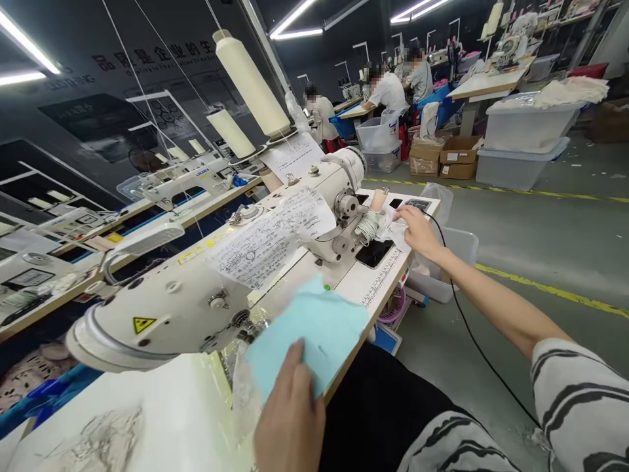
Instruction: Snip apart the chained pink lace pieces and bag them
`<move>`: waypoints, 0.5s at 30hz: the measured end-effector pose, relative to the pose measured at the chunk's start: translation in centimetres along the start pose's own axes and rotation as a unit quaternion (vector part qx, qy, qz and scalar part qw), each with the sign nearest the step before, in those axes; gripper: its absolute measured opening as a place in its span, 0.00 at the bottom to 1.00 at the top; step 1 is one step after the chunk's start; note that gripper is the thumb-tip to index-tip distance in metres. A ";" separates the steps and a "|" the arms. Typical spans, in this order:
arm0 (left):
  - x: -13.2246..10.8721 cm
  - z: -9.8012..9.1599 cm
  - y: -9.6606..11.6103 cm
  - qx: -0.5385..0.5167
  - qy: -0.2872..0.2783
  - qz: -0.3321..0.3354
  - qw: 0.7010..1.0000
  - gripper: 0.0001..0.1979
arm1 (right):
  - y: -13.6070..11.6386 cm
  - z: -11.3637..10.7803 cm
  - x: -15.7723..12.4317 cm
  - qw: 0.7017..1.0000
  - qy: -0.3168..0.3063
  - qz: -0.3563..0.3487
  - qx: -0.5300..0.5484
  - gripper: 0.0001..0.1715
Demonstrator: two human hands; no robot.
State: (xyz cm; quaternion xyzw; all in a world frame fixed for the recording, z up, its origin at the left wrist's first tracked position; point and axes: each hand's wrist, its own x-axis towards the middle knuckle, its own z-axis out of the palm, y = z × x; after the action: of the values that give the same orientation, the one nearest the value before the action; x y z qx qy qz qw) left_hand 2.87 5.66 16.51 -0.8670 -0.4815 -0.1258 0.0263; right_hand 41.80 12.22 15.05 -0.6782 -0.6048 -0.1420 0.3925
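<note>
My left hand (pixel 292 413) is at the front of the sewing machine table, its fingers on the near edge of a light blue sheet (pixel 319 328). Paper or cloth, I cannot tell which. The sheet lies tilted in front of the sewing machine (pixel 181 321), close by its needle area. Farther back, my right hand (pixel 415 229) reaches to the table's right end. Its fingertips are closed on a crumpled white piece (pixel 397 235), beside a bundle of pale cord (pixel 367 227). A dark phone (pixel 374 254) lies just in front of that bundle.
A handwritten paper (pixel 275 236) covers part of the machine. Large thread cones (pixel 250 82) stand behind it. Loose scraps (pixel 103 442) lie at the lower left. A black cable (pixel 459 328) hangs beside my right arm. Plastic bins (pixel 521 164) and several people are in the background.
</note>
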 end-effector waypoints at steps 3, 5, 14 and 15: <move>1.8 3.3 0.4 0.013 0.023 0.006 1.000 0.23 | -1.7 1.4 -1.7 0.997 -0.041 -0.057 0.023 0.18; 1.9 4.4 0.6 0.009 0.030 0.004 0.999 0.24 | -2.8 2.7 -3.0 0.990 -0.092 -0.103 0.038 0.18; -0.5 4.4 0.2 0.122 0.046 0.104 0.986 0.31 | -1.5 3.7 -6.6 0.949 -0.154 -0.233 0.148 0.35; -0.7 4.5 0.1 0.131 0.049 0.106 0.985 0.29 | -1.1 3.5 -6.8 0.940 -0.154 -0.248 0.177 0.34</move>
State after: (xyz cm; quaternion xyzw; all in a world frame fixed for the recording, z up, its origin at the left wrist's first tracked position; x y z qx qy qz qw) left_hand 3.46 5.80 11.98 -0.8950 -0.3974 -0.1004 0.1760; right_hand 38.22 9.80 8.65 -0.4398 -0.8221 -0.0191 0.3611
